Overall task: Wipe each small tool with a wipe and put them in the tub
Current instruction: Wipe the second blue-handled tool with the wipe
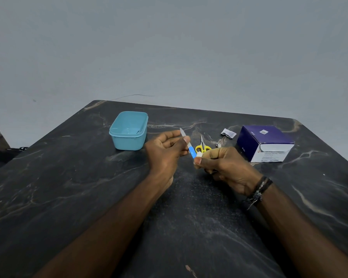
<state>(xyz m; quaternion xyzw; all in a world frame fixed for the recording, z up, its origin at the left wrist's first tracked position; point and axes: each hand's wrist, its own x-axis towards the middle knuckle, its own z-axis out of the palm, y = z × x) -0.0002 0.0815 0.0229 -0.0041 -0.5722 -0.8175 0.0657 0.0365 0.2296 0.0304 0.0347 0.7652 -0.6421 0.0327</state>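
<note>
My left hand pinches a nail file with a metal blade and a blue handle, its tip pointing away from me. My right hand pinches a small white wipe against the blue handle's lower end. Behind the hands, yellow-handled scissors and a small metal nail clipper lie on the dark marble table. A light blue plastic tub stands open at the left of my hands; a small item inside it is too unclear to name.
A purple and white box stands at the right, with a torn wipe sachet lying to its left. A grey wall rises behind the table's far edge. Dark objects sit off the table's left side.
</note>
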